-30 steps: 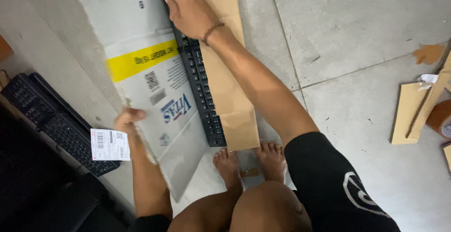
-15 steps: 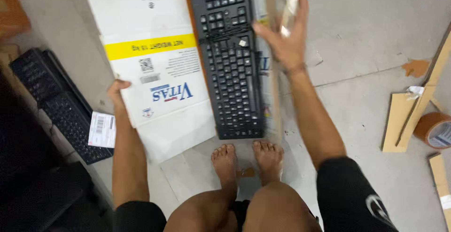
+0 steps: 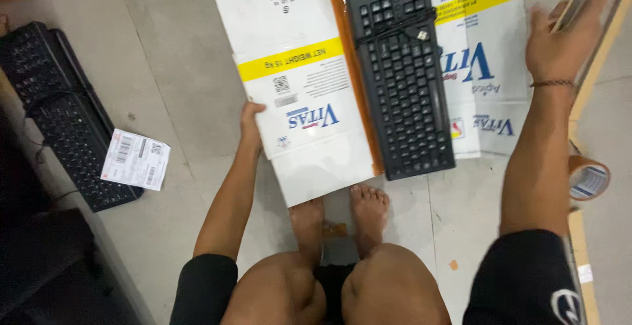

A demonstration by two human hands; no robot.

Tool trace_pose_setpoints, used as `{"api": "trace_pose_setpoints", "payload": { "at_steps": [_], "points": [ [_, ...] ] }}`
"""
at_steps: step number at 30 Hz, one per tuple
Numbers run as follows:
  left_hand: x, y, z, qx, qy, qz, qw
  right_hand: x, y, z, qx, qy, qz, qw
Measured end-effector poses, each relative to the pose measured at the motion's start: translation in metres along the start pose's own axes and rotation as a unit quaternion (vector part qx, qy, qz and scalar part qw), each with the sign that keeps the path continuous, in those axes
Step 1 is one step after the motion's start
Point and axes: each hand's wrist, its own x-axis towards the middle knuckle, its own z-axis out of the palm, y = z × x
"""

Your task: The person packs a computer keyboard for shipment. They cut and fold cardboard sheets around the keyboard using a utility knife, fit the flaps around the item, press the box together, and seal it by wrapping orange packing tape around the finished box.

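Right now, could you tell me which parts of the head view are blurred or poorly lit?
In the head view, the right hand and the strip it holds at the top right edge are smeared by motion blur; the black keyboard on the white cardboard is sharp and evenly lit; the left hand is sharp; the lower left corner falls into dark shadow.

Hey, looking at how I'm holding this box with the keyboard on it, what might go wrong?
The black keyboard lies loose on the opened cardboard box; if your left hand lifts that flap, it may slide toward your bare feet. The tape roll by your right arm might get knocked.
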Motion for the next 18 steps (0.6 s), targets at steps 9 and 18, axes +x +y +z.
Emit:
{"api": "trace_pose_setpoints", "payload": {
  "at_steps": [9, 18],
  "points": [
    [-0.01, 0.016, 0.071, 0.632, 0.124, 0.298, 0.704, -0.044, -0.182, 0.146, 0.08, -0.133, -0.163, 0.974],
    [0.015, 0.025, 0.096, 0.762, -0.026, 0.304, 0.572, -0.014, -0.248, 0.251, 0.021, -0.177, -0.032, 0.983]
  ]
}}
